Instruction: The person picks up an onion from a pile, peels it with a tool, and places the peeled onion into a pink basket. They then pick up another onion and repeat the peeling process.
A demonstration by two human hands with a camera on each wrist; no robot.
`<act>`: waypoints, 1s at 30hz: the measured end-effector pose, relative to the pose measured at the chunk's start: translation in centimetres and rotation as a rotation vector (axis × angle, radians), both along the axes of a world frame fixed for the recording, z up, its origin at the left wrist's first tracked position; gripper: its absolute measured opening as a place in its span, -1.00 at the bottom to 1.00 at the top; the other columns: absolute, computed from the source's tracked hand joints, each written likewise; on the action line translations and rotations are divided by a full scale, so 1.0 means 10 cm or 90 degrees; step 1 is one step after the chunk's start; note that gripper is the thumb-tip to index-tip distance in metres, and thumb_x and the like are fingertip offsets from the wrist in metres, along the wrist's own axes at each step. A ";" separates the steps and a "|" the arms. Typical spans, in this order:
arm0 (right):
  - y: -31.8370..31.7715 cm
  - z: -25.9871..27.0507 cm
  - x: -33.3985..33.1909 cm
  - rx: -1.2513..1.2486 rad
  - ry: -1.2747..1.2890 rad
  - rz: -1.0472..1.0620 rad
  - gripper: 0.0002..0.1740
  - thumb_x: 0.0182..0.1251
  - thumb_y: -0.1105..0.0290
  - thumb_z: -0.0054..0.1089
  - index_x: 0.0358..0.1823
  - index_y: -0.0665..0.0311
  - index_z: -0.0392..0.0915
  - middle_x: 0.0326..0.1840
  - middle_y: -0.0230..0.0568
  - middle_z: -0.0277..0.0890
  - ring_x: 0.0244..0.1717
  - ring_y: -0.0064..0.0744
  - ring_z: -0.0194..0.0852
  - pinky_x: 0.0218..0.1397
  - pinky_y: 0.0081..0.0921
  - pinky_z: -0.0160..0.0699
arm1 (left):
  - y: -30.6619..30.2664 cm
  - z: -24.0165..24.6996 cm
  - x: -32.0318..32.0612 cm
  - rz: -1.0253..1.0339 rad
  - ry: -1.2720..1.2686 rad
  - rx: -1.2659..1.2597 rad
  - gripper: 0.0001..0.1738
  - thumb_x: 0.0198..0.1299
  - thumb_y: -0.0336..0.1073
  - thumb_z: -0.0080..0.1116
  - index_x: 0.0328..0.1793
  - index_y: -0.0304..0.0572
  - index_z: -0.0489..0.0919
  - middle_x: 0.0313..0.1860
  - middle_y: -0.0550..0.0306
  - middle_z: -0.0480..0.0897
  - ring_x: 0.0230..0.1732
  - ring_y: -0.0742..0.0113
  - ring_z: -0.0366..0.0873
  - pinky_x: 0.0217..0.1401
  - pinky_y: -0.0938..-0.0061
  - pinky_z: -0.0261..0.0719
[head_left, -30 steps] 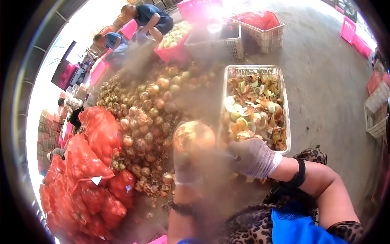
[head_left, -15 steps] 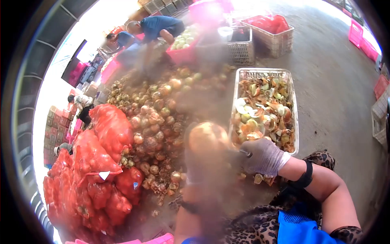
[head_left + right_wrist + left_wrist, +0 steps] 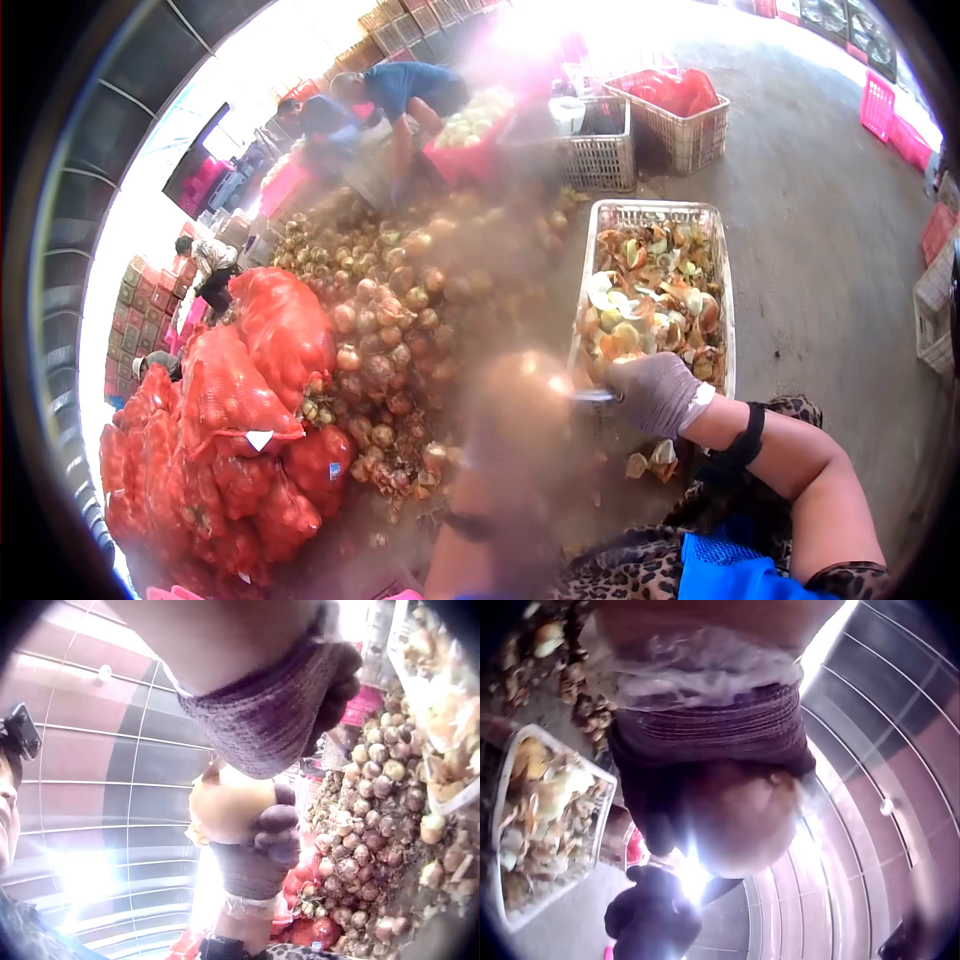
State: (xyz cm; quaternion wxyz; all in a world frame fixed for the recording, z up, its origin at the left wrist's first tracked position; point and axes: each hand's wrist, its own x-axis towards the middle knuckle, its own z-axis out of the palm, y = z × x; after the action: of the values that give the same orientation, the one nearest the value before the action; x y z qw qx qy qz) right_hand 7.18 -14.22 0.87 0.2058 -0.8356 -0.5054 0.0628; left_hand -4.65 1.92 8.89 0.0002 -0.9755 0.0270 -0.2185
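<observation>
My gloved left hand (image 3: 277, 832) grips a large onion (image 3: 232, 802) whose smooth, pale side shows in the right wrist view. In the head view that same onion (image 3: 530, 390) is blurred by a smear on the lens. My gloved right hand (image 3: 655, 393) curls round a small knife, its shiny blade (image 3: 593, 396) reaching toward the onion. Most of the knife's handle is hidden in the fist. Just beyond the right hand stands a white plastic crate (image 3: 728, 300) heaped with onion skins (image 3: 650, 290).
A broad pile of unpeeled onions (image 3: 385, 330) covers the floor ahead. Stuffed red mesh bags (image 3: 225, 390) are stacked at the left. Further off, people (image 3: 410, 90) bend beside a pink crate of peeled onions (image 3: 470, 125). Two more crates (image 3: 685, 130) stand behind, and loose skins (image 3: 655, 460) lie near my knees.
The head view has shifted, so the skin crate sits further right and lower. Onion and left hand appear lower, and the blade now shows plainly. A person at the back has bent further down.
</observation>
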 end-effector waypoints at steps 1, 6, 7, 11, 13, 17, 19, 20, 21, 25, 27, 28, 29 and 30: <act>0.00 0.05 0.00 0.009 -0.001 0.010 -0.84 0.11 0.24 0.16 -0.39 0.15 0.50 -0.58 -0.09 0.50 -0.48 0.02 0.57 -0.41 -0.13 0.48 | 0.00 -0.01 -0.01 -0.006 0.007 -0.016 -0.82 -0.10 -0.21 0.20 -0.41 -0.12 0.62 -0.36 0.06 0.60 -0.27 0.12 0.56 -0.21 0.23 0.52; 0.03 0.11 -0.05 -0.017 0.020 0.002 -0.78 0.08 0.17 0.19 -0.37 0.13 0.52 -0.57 -0.11 0.52 -0.47 0.02 0.57 -0.41 -0.12 0.49 | 0.04 -0.04 -0.05 -0.017 0.029 -0.048 -0.82 -0.11 -0.21 0.21 -0.39 -0.11 0.63 -0.36 0.07 0.60 -0.27 0.15 0.56 -0.20 0.24 0.54; 0.04 0.12 -0.06 -0.030 0.022 -0.005 -0.76 0.08 0.15 0.20 -0.35 0.13 0.52 -0.57 -0.11 0.53 -0.47 0.03 0.58 -0.40 -0.12 0.50 | 0.04 -0.04 -0.06 -0.018 0.031 -0.051 -0.82 -0.11 -0.22 0.21 -0.39 -0.10 0.63 -0.35 0.08 0.61 -0.27 0.15 0.57 -0.20 0.25 0.54; 0.11 0.08 -0.20 -0.109 0.173 -0.010 -0.65 0.09 0.05 0.18 -0.25 0.14 0.58 -0.48 -0.10 0.58 -0.35 -0.12 0.63 -0.24 -0.25 0.57 | 0.08 -0.04 -0.08 -0.020 0.041 -0.052 -0.82 -0.11 -0.22 0.22 -0.37 -0.09 0.64 -0.35 0.09 0.61 -0.28 0.17 0.57 -0.19 0.26 0.55; 0.17 -0.44 -0.23 -0.137 -0.372 0.383 -0.85 0.25 0.28 0.08 -0.23 0.08 0.60 -0.21 -0.42 0.63 -0.09 -0.32 0.60 -0.15 -0.38 0.62 | 0.08 -0.04 -0.10 -0.019 0.050 -0.052 -0.82 -0.12 -0.23 0.22 -0.36 -0.09 0.64 -0.35 0.10 0.62 -0.28 0.18 0.58 -0.19 0.26 0.56; 0.18 -0.87 -0.37 0.069 0.403 0.213 -0.74 0.21 0.32 0.14 -0.06 0.09 0.60 -0.13 -0.34 0.61 -0.11 -0.45 0.55 -0.08 -0.49 0.57 | 0.07 -0.02 -0.13 -0.019 0.075 -0.036 -0.81 -0.12 -0.23 0.23 -0.35 -0.08 0.65 -0.34 0.11 0.62 -0.28 0.20 0.58 -0.18 0.28 0.57; 0.17 -0.32 -0.52 0.222 0.693 0.043 -0.77 0.18 0.42 0.23 -0.11 0.19 0.59 -0.25 -0.31 0.63 -0.27 -0.51 0.55 -0.18 -0.50 0.55 | 0.09 -0.02 -0.11 -0.011 0.103 -0.008 -0.81 -0.12 -0.23 0.23 -0.34 -0.08 0.65 -0.34 0.12 0.63 -0.28 0.21 0.59 -0.17 0.28 0.57; 0.19 -0.25 -0.51 0.287 0.218 0.078 -0.76 0.18 0.36 0.25 -0.11 0.17 0.59 -0.29 -0.29 0.63 -0.30 -0.49 0.56 -0.22 -0.46 0.55 | 0.10 -0.01 -0.10 -0.003 0.132 0.025 -0.80 -0.12 -0.24 0.23 -0.33 -0.08 0.66 -0.34 0.12 0.63 -0.28 0.21 0.59 -0.17 0.28 0.57; 0.16 -0.24 -0.44 0.170 0.235 0.040 -0.73 0.16 0.29 0.28 -0.12 0.17 0.58 -0.35 -0.24 0.62 -0.36 -0.45 0.57 -0.26 -0.42 0.55 | 0.12 -0.01 -0.07 0.003 0.151 0.050 -0.80 -0.12 -0.24 0.24 -0.33 -0.07 0.66 -0.33 0.12 0.63 -0.28 0.22 0.59 -0.17 0.29 0.58; 0.08 0.27 -0.28 0.223 0.285 -0.057 -0.64 0.10 0.21 0.36 -0.05 0.08 0.61 -0.31 -0.10 0.64 -0.33 -0.17 0.65 -0.26 -0.29 0.58 | 0.01 -0.16 -0.08 0.012 0.084 -0.091 -0.81 0.11 -0.25 0.10 -0.21 -0.13 0.62 -0.21 0.09 0.62 -0.15 0.24 0.57 -0.06 0.35 0.57; 0.14 0.30 -0.25 0.373 0.274 -0.034 -0.59 0.11 0.31 0.35 0.03 0.16 0.56 -0.30 -0.10 0.63 -0.33 -0.21 0.63 -0.28 -0.35 0.58 | 0.04 -0.40 -0.06 -0.038 0.041 -0.313 -0.76 0.22 -0.22 0.03 -0.13 -0.17 0.59 -0.14 0.09 0.60 -0.11 0.27 0.56 -0.01 0.38 0.57; 0.19 0.29 -0.21 0.392 0.250 -0.027 -0.55 0.12 0.34 0.34 0.08 0.19 0.53 -0.31 -0.11 0.63 -0.33 -0.24 0.62 -0.28 -0.38 0.58 | 0.12 -0.61 -0.04 -0.074 0.028 -0.446 -0.74 0.26 -0.19 0.01 -0.09 -0.19 0.57 -0.10 0.09 0.59 -0.09 0.30 0.55 0.01 0.40 0.57; 0.21 0.25 -0.17 0.412 0.227 -0.020 -0.51 0.12 0.38 0.33 0.13 0.22 0.50 -0.31 -0.12 0.62 -0.34 -0.27 0.62 -0.28 -0.41 0.58 | 0.19 -0.82 -0.04 -0.107 0.016 -0.579 -0.71 0.31 -0.17 -0.02 -0.05 -0.21 0.56 -0.07 0.09 0.58 -0.07 0.32 0.55 0.03 0.41 0.57; 0.22 0.14 -0.10 0.419 0.158 -0.012 -0.52 0.12 0.40 0.32 0.12 0.23 0.50 -0.31 -0.13 0.62 -0.34 -0.32 0.60 -0.29 -0.44 0.58 | 0.23 -0.98 -0.03 -0.137 0.003 -0.712 -0.68 0.35 -0.14 -0.04 0.00 -0.23 0.54 -0.03 0.09 0.56 -0.06 0.34 0.54 0.05 0.43 0.56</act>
State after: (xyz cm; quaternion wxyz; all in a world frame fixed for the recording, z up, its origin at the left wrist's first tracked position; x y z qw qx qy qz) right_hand 6.21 -11.99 2.22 0.5243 -0.7153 -0.4621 -0.0043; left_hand -4.92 4.24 -0.93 -0.5384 -0.8196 0.0065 -0.1958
